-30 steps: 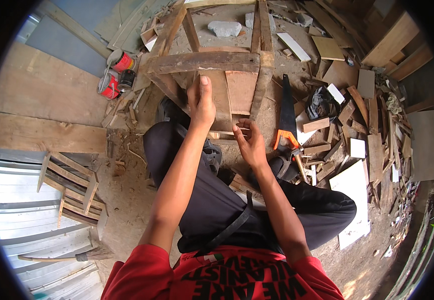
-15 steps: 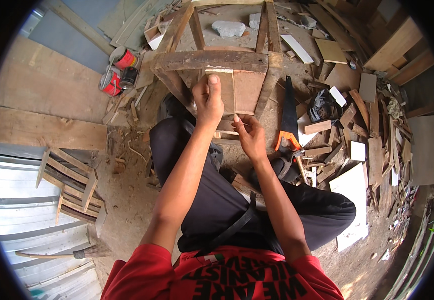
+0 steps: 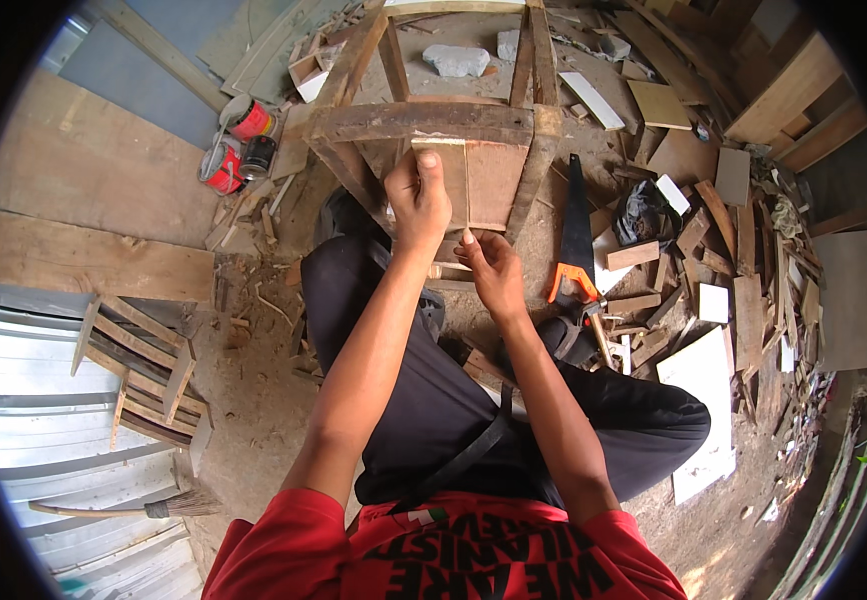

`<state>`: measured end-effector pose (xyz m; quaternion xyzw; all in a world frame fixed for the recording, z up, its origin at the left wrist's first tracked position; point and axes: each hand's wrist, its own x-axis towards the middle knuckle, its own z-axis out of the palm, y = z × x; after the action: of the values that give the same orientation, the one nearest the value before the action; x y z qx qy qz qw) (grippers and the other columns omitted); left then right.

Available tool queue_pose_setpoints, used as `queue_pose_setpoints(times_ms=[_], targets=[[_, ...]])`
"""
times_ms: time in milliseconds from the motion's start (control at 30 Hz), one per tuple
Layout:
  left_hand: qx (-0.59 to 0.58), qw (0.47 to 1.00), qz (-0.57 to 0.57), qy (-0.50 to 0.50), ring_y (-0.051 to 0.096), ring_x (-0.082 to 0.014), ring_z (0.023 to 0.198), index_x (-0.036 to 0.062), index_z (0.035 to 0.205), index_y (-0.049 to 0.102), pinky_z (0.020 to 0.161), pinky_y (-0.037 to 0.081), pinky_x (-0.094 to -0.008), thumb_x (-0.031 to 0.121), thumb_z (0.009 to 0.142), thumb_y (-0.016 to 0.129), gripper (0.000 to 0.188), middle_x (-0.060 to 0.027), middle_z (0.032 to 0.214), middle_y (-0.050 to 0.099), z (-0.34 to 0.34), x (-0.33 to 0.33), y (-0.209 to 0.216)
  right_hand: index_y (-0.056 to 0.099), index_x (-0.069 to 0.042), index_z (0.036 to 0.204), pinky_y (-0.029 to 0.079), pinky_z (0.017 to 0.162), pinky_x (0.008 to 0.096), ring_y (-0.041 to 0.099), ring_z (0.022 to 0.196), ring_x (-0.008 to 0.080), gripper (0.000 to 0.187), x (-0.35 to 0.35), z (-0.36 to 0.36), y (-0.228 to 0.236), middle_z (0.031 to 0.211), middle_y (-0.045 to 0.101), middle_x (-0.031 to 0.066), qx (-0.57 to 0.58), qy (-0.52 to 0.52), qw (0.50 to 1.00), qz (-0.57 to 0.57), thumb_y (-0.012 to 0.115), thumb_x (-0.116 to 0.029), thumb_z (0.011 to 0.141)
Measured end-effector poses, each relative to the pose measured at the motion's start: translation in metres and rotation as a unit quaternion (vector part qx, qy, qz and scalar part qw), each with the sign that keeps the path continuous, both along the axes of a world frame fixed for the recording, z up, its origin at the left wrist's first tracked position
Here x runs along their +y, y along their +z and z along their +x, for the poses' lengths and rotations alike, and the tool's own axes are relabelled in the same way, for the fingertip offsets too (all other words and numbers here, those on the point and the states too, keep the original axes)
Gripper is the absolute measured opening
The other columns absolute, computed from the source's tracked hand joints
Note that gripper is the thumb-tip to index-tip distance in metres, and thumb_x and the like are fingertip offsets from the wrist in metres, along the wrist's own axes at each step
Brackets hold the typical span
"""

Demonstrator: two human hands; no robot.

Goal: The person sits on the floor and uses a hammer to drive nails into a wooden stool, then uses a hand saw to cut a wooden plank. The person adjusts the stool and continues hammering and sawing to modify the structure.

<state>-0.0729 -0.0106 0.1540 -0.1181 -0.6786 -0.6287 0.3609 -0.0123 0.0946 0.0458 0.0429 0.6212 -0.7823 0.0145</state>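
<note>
Your left hand (image 3: 420, 205) grips a narrow wooden board (image 3: 457, 175) inside a rough wooden furniture frame (image 3: 474, 122), the thumb pressed flat on the board's face near its upper edge and the fingers curled in at its left side, partly hidden. The board lies just below the frame's crossbar, between two slanting legs, with a reddish wooden panel (image 3: 499, 180) showing along its right edge.

Your right hand (image 3: 494, 268) works at the board's lower right corner, thumb and forefinger drawn close together (whether they pinch anything is too small to tell). You wear a red shirt (image 3: 434, 545) and dark trousers (image 3: 404, 350), legs bent on either side of your forearms.

To your right, a handsaw (image 3: 576, 225) with a black blade and orange handle lies on the dirt floor (image 3: 264, 395), a wooden-handled tool (image 3: 602, 342) just beside it. Beyond them spread wood offcuts (image 3: 749, 300), a black plastic bag (image 3: 639, 210) and a large white panel (image 3: 699, 420). To your left stand red cans (image 3: 222, 168) and a black can (image 3: 258, 157), well apart from a slatted wooden piece (image 3: 182, 380) and a broom (image 3: 190, 503); a pale stone block (image 3: 457, 60) sits past the crossbar.
</note>
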Motion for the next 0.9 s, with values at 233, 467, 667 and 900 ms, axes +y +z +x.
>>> queue_pose_setpoints(times_ms=[233,467,667,900], targets=[[-0.001,1.000,0.010,-0.010,0.033,-0.0060,0.065,0.0052,0.069,0.040,0.056,0.028,-0.0301,0.053,0.104,0.046,0.060,0.0063,0.065,0.037,0.000,0.001,-0.001,0.060,0.011,0.112,0.057,0.086,0.0315,0.069,0.094,0.0190,0.041,0.000,0.002,0.005,0.102,0.069,0.0152,0.001,-0.003,1.000,0.010,0.065,-0.028,0.100],[-0.013,0.998,0.009,-0.057,0.034,-0.0057,0.065,0.0048,0.075,0.048,0.057,0.028,-0.0284,0.052,0.103,0.050,0.055,0.0073,0.067,0.039,-0.001,-0.008,-0.005,0.060,0.013,0.115,0.056,0.086,0.0310,0.068,0.095,0.0184,0.047,-0.003,0.002,0.008,0.101,0.069,0.0159,-0.010,-0.006,1.000,0.019,0.066,-0.032,0.100],[-0.093,0.986,0.019,-0.139,0.059,-0.0110,0.090,-0.0033,0.110,0.060,0.078,0.048,-0.0273,0.030,0.095,0.071,0.038,-0.0054,0.097,0.065,0.012,-0.013,-0.007,0.060,0.013,0.113,0.055,0.086,0.0299,0.068,0.093,0.0179,0.048,-0.008,0.003,0.007,0.100,0.069,0.0155,-0.007,-0.032,0.999,0.002,0.067,-0.033,0.099],[-0.118,0.971,0.056,-0.201,0.063,-0.0140,0.104,-0.0051,0.124,0.054,0.091,0.050,-0.0287,0.012,0.091,0.074,0.042,-0.0112,0.118,0.064,0.019,-0.009,-0.005,0.061,0.014,0.113,0.054,0.079,0.0297,0.069,0.090,0.0188,0.049,-0.013,0.003,0.003,0.101,0.070,0.0177,0.003,-0.058,0.998,-0.035,0.070,-0.031,0.097]])
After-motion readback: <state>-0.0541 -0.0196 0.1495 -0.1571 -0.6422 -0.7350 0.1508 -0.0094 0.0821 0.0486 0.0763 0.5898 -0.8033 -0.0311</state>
